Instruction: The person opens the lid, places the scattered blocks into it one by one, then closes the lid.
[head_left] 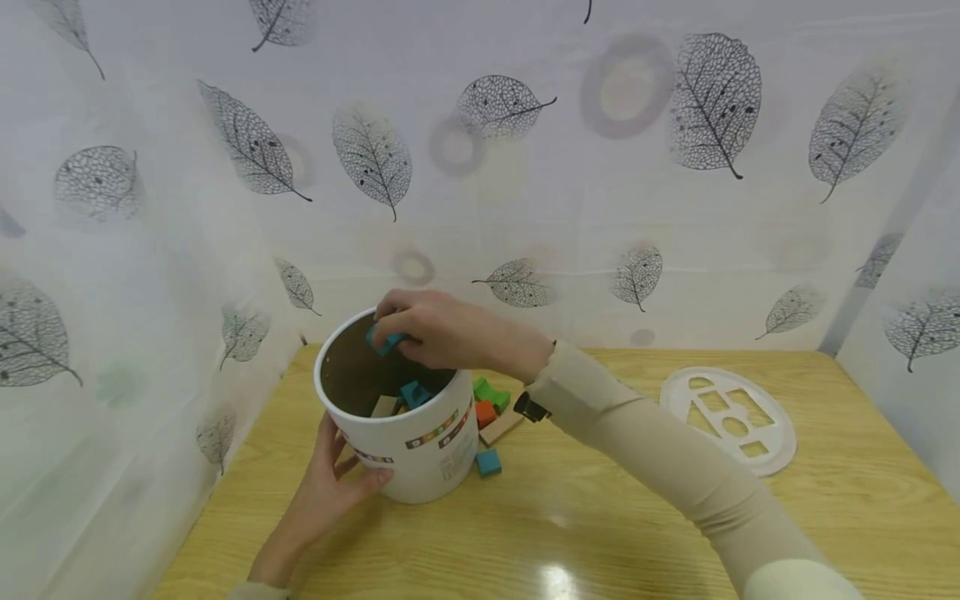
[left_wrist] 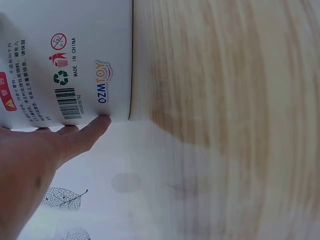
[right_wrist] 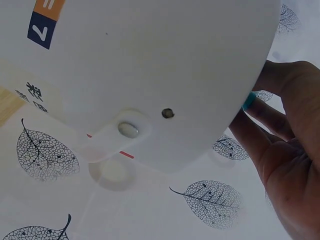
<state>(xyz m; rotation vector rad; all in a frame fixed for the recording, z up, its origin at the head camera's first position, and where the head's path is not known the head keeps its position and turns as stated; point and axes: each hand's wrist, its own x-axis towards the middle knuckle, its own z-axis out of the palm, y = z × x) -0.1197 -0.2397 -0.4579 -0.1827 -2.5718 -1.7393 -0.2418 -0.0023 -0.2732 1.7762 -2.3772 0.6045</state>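
Note:
A white bucket (head_left: 426, 457) with printed labels stands on the table, its mouth facing up. My left hand (head_left: 327, 482) holds its near left side, thumb on the front and fingers along the wall; in the left wrist view the fingers (left_wrist: 92, 131) lie against the printed wall. Over the bucket's mouth, my right hand (head_left: 435, 327) pinches a blue block (head_left: 386, 340). In the right wrist view a bit of this block (right_wrist: 248, 101) shows between the fingers, beside the bucket's rim. Inside the bucket lie another blue block (head_left: 415, 394) and a pale wooden block (head_left: 386, 406).
Right of the bucket lie a green block (head_left: 491, 394), an orange block (head_left: 485, 413), a wooden plank (head_left: 502, 426) and a small blue block (head_left: 488, 462). A white round lid with shaped cutouts (head_left: 780, 446) lies on the right of the wooden table (head_left: 600, 517). A leaf-patterned curtain (head_left: 570, 208) encloses the back and sides.

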